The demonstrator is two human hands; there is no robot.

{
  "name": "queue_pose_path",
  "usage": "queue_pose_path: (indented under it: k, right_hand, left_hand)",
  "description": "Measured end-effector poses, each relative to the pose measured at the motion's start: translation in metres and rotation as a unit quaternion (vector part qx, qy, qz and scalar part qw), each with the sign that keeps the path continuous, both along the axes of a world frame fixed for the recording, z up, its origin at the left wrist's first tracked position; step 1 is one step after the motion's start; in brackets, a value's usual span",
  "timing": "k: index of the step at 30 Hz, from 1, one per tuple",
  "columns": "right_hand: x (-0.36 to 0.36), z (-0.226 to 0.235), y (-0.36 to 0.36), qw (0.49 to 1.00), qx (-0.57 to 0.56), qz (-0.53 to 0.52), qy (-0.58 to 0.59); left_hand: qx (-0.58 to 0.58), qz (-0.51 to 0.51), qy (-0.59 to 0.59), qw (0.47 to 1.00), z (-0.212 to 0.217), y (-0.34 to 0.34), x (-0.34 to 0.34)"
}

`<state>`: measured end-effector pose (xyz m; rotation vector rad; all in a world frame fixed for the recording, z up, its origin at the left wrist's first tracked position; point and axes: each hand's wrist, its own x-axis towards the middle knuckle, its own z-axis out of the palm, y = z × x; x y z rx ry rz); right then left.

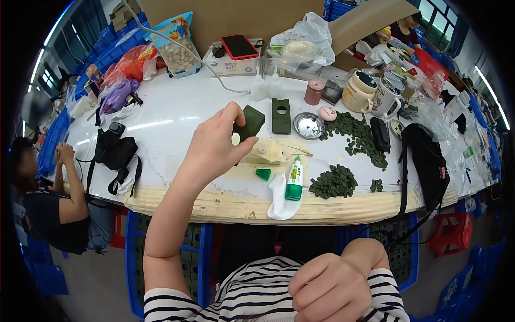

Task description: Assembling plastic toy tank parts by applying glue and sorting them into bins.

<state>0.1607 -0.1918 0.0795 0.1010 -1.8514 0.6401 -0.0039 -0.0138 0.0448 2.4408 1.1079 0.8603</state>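
Note:
My left hand [212, 142] is raised over the table, thumb and fingers closed round a dark green block [251, 122]. Right of it lies a similar flat green piece with a round hole [281, 124]. Close to my chest is my right hand [330, 290], its fingers curled in; whatever they may hold is hidden. Below the held block sits a pale yellowish block [266, 153] with thin sticks [298, 150] beside it. A glue bottle [295, 180] with a green base rests on a white cloth [279, 198], near a green cap [263, 174].
Small dark green pieces form piles [333, 181] on the right. Behind them are a round metal tin [309, 125], a pink jar [314, 91] and mugs [358, 92]. A black pouch bag [424, 161] hangs over the right edge. Another person [59, 209] sits at the left.

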Motion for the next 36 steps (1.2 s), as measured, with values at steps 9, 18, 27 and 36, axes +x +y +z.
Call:
queue_pose_path:
  k: [9,18,27,36]
  right_hand:
    - [-0.018,-0.006,-0.005,0.994,0.038,-0.087,0.060]
    - [0.009,0.013,-0.008,0.994,0.036,-0.079,-0.060]
    - [0.024,0.010,-0.012,0.992,0.024,-0.078,-0.097]
    - [0.056,-0.047,0.057,0.813,-0.057,-0.449,-0.368]
  left_hand:
    - [0.048,-0.062,0.025,0.997,0.009,-0.028,0.007]
    - [0.032,-0.037,-0.049,0.998,0.007,-0.038,-0.004]
    - [-0.257,-0.062,-0.230,0.937,0.008,-0.032,-0.011]
    - [-0.346,-0.035,-0.414,0.841,0.000,0.012,-0.007]
